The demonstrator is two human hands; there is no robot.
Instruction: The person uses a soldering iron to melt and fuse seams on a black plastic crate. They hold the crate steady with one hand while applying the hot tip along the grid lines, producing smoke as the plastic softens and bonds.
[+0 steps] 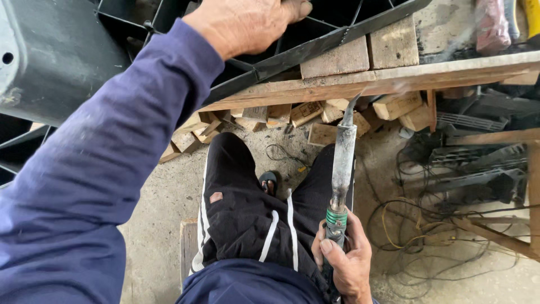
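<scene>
Soldering iron (342, 169): your right hand (346, 262) has its fingers (328, 247) wrapped tight round the green-banded handle, above your lap, tip just under the plank desk (394, 79). Your left hand (244, 22) presses flat on the black plastic frame (315, 48). Keep that frame pinned and bring the tip up slowly.

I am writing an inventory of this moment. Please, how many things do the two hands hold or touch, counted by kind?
Heated iron tool with metal barrel, in the right hand: 1
Black plastic frame, under the left hand: 1
Total: 2
</scene>
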